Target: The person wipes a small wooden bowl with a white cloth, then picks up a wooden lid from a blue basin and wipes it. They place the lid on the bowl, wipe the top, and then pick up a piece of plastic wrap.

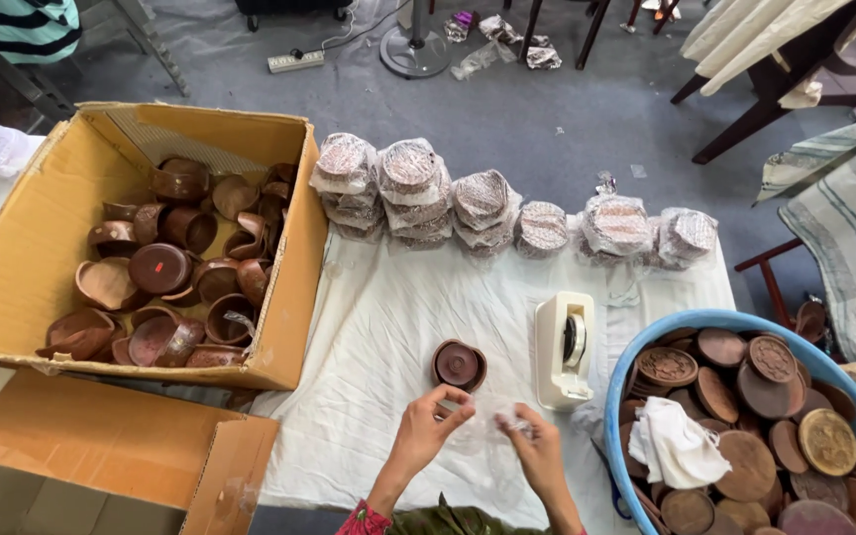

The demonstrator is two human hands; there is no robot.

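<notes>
Nearest the camera, left hand (426,428) and right hand (537,448) are both pinched on a clear plastic bag (487,436), held just above the white cloth (388,327) covering the worktop. No clay piece is inside it as far as can be seen.

Largest items: the cardboard box (22,267) at left holds a heap of unwrapped brown clay cups (165,267); the blue tub (646,342) at right is loaded with flat clay lids (745,466) and a white rag (676,446).

Along the cloth's far edge stand stacks of wrapped bundles (487,208), judged finished. A tape dispenser (565,349) stands near the right hand. One clay cup (459,365) waits just beyond the hands. Judged well short of complete: much stock remains unwrapped.
</notes>
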